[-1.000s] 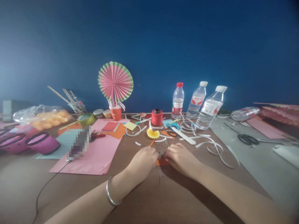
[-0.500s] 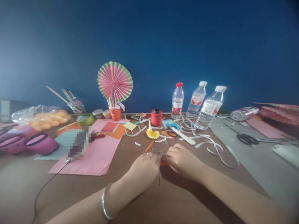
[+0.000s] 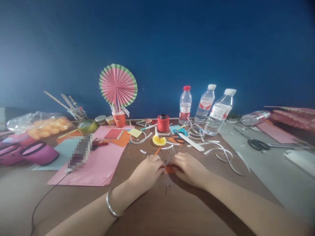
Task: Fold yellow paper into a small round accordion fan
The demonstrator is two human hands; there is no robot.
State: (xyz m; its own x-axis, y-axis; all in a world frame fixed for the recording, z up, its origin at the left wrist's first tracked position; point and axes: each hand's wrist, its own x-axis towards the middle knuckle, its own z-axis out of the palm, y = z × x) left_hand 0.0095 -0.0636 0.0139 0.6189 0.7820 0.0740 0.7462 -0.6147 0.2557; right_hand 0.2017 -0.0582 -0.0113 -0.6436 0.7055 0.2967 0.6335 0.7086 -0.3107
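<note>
A small piece of orange paper (image 3: 169, 169) lies low over the brown table, between my two hands. My left hand (image 3: 149, 171) has its fingers closed at the paper's left edge; a silver bangle (image 3: 110, 204) circles that wrist. My right hand (image 3: 188, 168) is bent over the paper's right side, fingers closed on it. Much of the paper is hidden under the fingers. Just beyond the hands are an orange stick (image 3: 157, 150) and a yellow pleated paper piece (image 3: 159, 141). A thin dark sliver (image 3: 166, 190) rests on the table nearer to me.
Behind are a red thread spool (image 3: 163, 123), a white-handled tool (image 3: 192, 142), curled white strips (image 3: 222, 152) and bottles (image 3: 185, 105). Pink paper sheets (image 3: 108, 164) and a paper cup (image 3: 119, 120) holding a pleated fan (image 3: 118, 86) stand left. Black-handled scissors (image 3: 258, 144) lie right.
My left hand has drawn back slightly left, and more of the orange paper shows between the hands. The dark sliver now lies apart from the fingers. The view has shifted a little.
</note>
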